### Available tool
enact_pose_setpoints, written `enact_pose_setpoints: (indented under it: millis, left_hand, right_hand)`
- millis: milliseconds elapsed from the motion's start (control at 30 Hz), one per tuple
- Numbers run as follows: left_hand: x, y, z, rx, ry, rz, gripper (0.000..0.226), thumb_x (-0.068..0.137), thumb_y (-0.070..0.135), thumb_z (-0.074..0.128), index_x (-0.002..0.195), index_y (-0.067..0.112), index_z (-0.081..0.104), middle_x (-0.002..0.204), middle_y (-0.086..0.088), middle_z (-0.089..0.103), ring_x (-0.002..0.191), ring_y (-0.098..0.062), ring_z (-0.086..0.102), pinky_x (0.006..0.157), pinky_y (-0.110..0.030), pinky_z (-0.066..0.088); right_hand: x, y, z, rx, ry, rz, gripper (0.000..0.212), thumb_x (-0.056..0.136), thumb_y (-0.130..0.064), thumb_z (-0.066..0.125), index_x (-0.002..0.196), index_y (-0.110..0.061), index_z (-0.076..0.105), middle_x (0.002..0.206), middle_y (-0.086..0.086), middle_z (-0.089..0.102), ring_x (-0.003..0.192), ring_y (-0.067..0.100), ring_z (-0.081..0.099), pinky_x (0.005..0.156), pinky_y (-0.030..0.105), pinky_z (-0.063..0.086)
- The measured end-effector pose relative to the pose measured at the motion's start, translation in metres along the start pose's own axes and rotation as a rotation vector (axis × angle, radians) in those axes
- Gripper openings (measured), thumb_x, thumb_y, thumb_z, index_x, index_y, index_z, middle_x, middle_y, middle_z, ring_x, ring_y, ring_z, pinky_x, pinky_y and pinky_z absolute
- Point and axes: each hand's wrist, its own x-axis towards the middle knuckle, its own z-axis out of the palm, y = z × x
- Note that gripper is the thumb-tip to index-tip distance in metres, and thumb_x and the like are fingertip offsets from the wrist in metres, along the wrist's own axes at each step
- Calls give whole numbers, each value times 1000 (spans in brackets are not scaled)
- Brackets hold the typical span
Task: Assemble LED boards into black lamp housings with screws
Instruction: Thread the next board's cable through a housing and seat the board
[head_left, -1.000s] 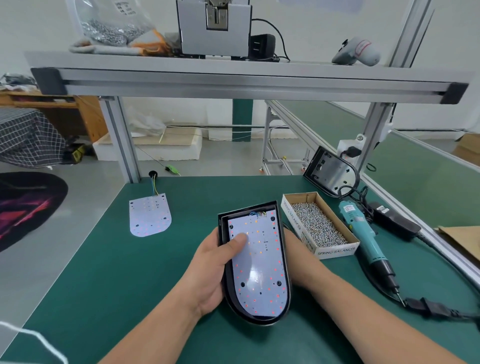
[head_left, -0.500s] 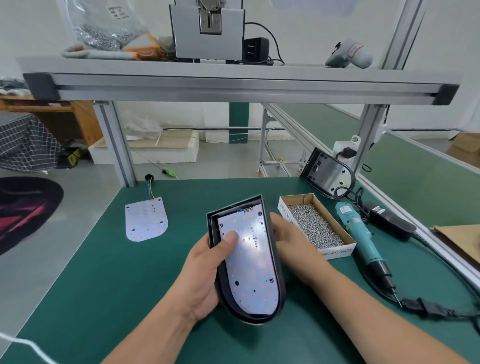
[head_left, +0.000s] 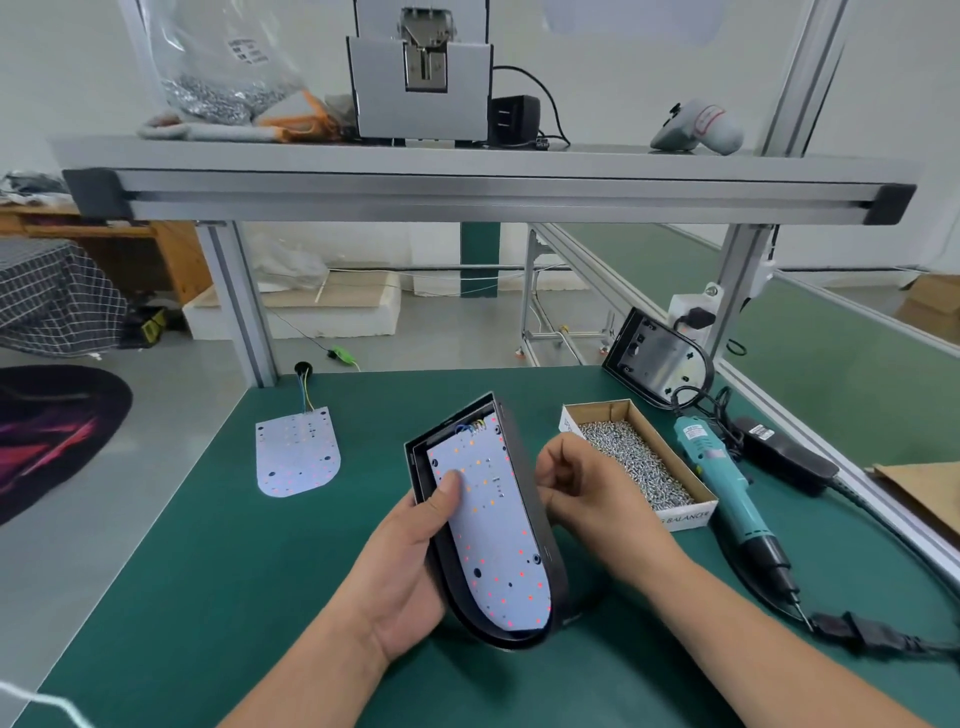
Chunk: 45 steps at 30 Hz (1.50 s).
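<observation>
Black housing (head_left: 529, 499) in L hand (head_left: 410, 561), thumb on board (head_left: 493, 525); R hand (head_left: 587, 483) curled.

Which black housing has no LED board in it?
The back-right housing, near the frame post: only its bare metal plate shows. The held housing, gripped by the left hand, has an LED board in it.

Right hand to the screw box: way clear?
Probably yes. The right hand sits beside the screw box, its open top facing up, nothing between them. The left hand holds the lamp housing.
</observation>
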Motion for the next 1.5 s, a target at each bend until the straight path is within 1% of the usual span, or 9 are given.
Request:
enact_pose_setpoints:
  millis: [167,367,567,700,800,933,1167,1367,1500]
  left_hand:
    - [-2,1,1,8,-34,23,56,96,38,70,142,7,63,148,-21,61,136,-41,60,107,-54,54]
    - [0,-3,1,52,21,64,71,93,41,68,143,-7,55,143,-33,60,136,-56,53,114,-68,43]
    - [-5,4,4,51,-61,50,57,94,45,67,133,5,71,142,-21,66,122,-31,71,90,-40,61]
    - [-6,6,5,61,-94,15,50,110,45,47,143,11,64,148,-17,62,138,-34,60,101,-40,55]
    - [-6,5,5,52,-101,5,56,107,45,57,147,6,59,148,-22,61,140,-40,56,100,-42,56]
    - [-5,4,6,49,-103,47,59,99,48,70,143,8,64,146,-22,63,138,-37,59,96,-39,57]
    - [-2,4,10,11,-6,77,70,90,42,71,143,-2,60,147,-25,61,135,-37,62,96,-42,59]
    - [-4,7,12,-7,11,61,71,88,37,71,141,-7,59,142,-30,62,130,-42,63,101,-51,58]
    - [-5,5,11,-24,16,49,65,88,35,71,139,-5,62,140,-28,64,130,-44,63,106,-55,54]
  right_hand:
    - [-2,-9,-8,48,-118,-13,21,90,13,72,97,1,57,84,4,69,77,15,66,69,20,53]
    - [-9,-8,-4,-3,-290,-45,13,103,-2,64,106,11,62,100,31,69,88,21,67,80,31,55]
    - [-7,-10,2,-239,-119,-193,17,96,-40,69,80,-37,68,77,-7,63,74,2,60,70,19,45]
    - [-3,-6,5,-327,1,-231,22,92,-31,71,81,-50,67,82,-14,65,83,6,64,76,27,49]
    - [-2,-4,8,-382,40,-246,29,95,-14,67,90,-42,73,88,-12,68,90,10,68,79,33,54]
    - [1,-4,12,-442,58,-300,13,95,-28,59,93,-31,72,86,-8,64,86,11,65,76,39,54]
    - [3,-11,12,-558,82,-341,29,100,-44,54,89,-23,70,84,-9,58,77,9,59,67,28,48]
    - [5,-16,15,-647,37,-297,32,93,-3,67,77,-30,58,76,-20,47,67,-3,47,62,9,31]
    - [8,-17,15,-675,33,-261,37,95,-5,66,77,-35,52,78,-15,51,70,7,50,63,21,34]
